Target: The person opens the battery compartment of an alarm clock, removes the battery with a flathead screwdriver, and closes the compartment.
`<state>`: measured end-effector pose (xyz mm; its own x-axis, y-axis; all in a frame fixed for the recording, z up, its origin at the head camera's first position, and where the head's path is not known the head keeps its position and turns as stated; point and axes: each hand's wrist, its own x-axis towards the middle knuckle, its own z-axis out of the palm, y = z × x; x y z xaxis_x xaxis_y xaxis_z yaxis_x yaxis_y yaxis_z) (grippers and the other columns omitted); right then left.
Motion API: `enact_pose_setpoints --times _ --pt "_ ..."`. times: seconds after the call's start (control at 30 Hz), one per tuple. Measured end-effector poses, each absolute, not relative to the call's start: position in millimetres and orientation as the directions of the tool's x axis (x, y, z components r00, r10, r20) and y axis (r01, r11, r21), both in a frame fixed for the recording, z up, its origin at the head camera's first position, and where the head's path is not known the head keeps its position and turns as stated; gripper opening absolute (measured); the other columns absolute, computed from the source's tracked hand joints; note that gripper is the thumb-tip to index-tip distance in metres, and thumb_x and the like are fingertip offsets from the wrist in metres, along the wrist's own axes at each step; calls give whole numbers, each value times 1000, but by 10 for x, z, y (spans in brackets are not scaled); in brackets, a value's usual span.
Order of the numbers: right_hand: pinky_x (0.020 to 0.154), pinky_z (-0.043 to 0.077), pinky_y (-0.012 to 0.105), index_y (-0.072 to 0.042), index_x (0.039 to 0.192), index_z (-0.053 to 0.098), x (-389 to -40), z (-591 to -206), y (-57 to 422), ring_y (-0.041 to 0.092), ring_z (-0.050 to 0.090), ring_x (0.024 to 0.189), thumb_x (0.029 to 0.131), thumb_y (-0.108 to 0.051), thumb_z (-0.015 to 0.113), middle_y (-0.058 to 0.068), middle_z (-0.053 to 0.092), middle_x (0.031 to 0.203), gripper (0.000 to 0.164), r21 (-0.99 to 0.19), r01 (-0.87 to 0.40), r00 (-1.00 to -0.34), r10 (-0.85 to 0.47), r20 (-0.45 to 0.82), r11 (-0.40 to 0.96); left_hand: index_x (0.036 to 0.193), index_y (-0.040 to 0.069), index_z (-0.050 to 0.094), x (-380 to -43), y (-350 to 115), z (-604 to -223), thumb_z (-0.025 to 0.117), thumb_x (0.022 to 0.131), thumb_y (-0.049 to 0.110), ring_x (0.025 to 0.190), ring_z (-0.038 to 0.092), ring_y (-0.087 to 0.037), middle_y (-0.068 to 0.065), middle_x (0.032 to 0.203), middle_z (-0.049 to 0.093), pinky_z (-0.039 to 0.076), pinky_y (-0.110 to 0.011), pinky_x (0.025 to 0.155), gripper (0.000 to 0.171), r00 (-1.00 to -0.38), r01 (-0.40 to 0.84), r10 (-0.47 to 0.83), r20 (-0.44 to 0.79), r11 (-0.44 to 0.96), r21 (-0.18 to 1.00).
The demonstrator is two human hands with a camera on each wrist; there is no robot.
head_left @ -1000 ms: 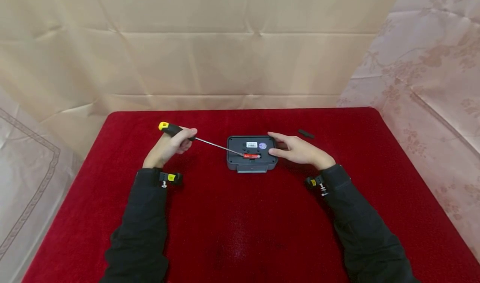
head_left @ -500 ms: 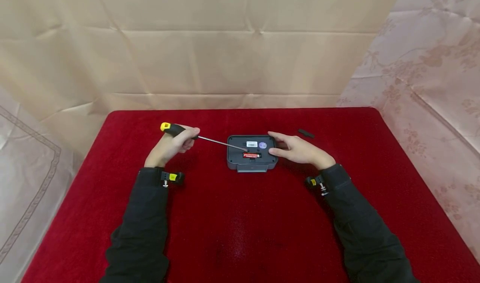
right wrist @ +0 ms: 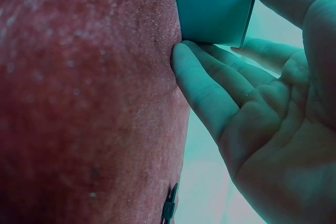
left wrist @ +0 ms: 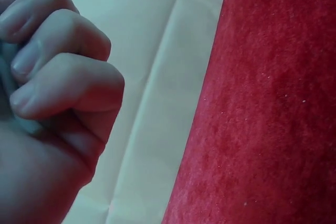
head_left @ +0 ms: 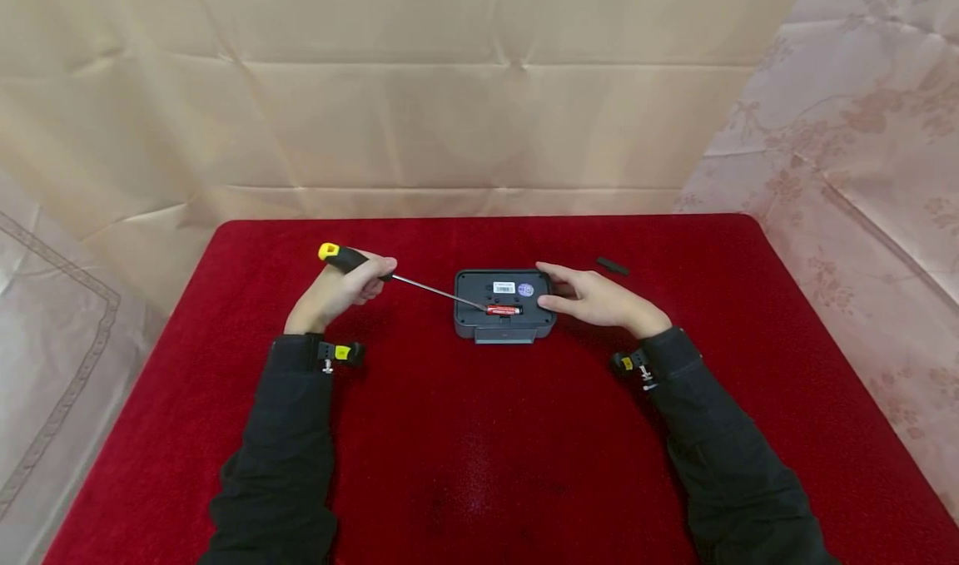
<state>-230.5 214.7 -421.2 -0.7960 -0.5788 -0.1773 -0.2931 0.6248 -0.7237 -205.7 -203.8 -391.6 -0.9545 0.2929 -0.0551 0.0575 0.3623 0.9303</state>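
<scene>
My left hand (head_left: 340,290) grips the black and yellow handle of a screwdriver (head_left: 438,290), its fingers curled in the left wrist view. The long metal shaft slants down to the right. Its tip is right at the left end of a red battery (head_left: 504,310), which lies in a slot of a dark grey, box-shaped device (head_left: 468,286). That device lies flat, with a white barcode label and a round purple sticker facing up. My right hand (head_left: 599,300) holds the device's right end, thumb over the top; in the right wrist view several fingertips (right wrist: 184,56) reach its side.
A small dark strip (head_left: 612,265) lies beyond my right hand on the red cloth-covered table (head_left: 479,432). Cream sheeting (head_left: 449,132) hangs behind the table's far edge, and a flowered pale cloth (head_left: 862,174) is at the right.
The screwdriver's tip moved up off the battery's left end half a second ago and is now back down at it. The right hand and the device have stayed nearly still.
</scene>
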Motion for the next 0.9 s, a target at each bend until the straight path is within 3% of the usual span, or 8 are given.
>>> enact_pose_setpoints --times 0.07,0.5,0.9 --pt "105 46 49 -8 158 33 -2302 -4210 2148 33 56 128 97 -34 70 17 53 145 76 -721 -300 -795 -581 -172 624 74 3 52 -2062 -2032 -3925 62 98 41 76 56 -37 -3 65 48 52 -48 71 46 -955 50 291 -63 367 929" --pt "105 46 48 -12 155 37 -2301 -4202 2143 32 55 127 96 -34 71 15 54 143 71 -732 -281 -796 -577 -183 620 74 2 52 -2077 -2021 -3944 62 98 41 68 52 -24 -5 66 48 51 -46 69 47 -949 61 313 -51 337 940" --pt "105 46 48 -13 154 38 -2312 -4204 2150 31 53 128 95 -34 72 14 53 143 71 -746 -268 -795 -577 -185 609 73 3 53 -2063 -2063 -3921 63 97 40 75 56 -36 -2 64 48 53 -49 73 45 -960 49 275 -57 363 931"
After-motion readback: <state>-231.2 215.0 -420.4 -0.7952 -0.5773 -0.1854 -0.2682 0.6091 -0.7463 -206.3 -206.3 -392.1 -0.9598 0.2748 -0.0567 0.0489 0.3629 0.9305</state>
